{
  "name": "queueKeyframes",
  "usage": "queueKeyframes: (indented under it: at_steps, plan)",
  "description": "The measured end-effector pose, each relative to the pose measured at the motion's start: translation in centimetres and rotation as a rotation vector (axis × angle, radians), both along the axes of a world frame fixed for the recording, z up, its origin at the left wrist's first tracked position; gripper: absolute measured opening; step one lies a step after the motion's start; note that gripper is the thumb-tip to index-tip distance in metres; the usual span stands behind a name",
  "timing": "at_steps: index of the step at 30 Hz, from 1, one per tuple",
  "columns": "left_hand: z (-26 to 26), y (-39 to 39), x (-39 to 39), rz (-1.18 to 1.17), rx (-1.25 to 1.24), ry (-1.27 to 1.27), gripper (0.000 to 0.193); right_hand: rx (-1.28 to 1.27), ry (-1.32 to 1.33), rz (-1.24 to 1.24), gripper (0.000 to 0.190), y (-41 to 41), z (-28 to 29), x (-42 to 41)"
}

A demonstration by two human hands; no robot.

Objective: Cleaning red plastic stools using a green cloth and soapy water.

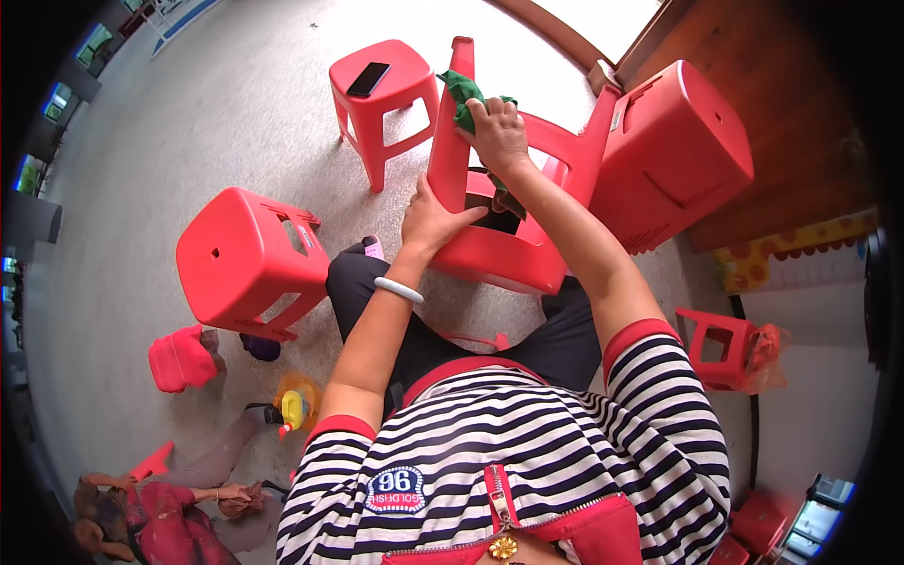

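A red plastic stool (494, 263) lies tipped in front of me between my knees, its legs pointing away. My right hand (498, 134) grips a green cloth (462, 92) against the leg on the left side of this stool. Lower on the same leg, my left hand (439, 220) holds the stool, thumb spread over its edge. A dark piece of cloth (507, 198) hangs below my right wrist, near the stool's opening; whether it joins the green cloth I cannot tell.
Another red stool (417, 67) bears a smartphone (368, 79). Red stools lie at left (219, 258) and right (678, 155). A yellow bottle (292, 409), a pink cloth item (182, 359) and a co-worker (169, 515) are at lower left. A small stool (720, 349) with a plastic bag stands at right.
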State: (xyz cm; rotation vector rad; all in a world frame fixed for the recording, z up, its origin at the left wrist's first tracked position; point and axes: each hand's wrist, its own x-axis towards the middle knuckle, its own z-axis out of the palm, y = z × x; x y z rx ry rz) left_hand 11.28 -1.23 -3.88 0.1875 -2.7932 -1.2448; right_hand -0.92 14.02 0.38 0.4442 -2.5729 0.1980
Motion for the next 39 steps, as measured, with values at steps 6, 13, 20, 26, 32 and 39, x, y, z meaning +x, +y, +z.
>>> queueKeyframes:
  at_steps: [6,13,20,26,32,39]
  plan:
    - [-0.3,-1.0,-0.7,0.04,0.02,-0.207,0.127,-0.106,-0.113,0.269,0.049,-1.0,-1.3,6.0]
    - [-0.6,-1.6,-0.7,0.023,0.043,-0.16,0.119,-0.308,-0.258,0.229,0.042,-1.1,-0.6,4.9]
    - [1.7,-0.1,0.0,0.036,-0.028,-0.231,0.105,-0.354,-0.282,0.156,0.041,-0.8,0.1,5.7]
    - [1.4,0.1,-0.2,0.04,-0.015,-0.244,0.116,-0.423,-0.252,0.123,0.041,-0.8,-0.7,5.3]
    - [2.0,1.2,-0.2,0.039,-0.07,-0.238,0.112,-0.416,-0.242,-0.009,0.04,-0.6,0.2,4.3]
    - [1.5,0.3,0.0,0.057,-0.051,-0.241,0.114,-0.389,-0.334,0.087,0.039,-0.8,-0.9,7.0]
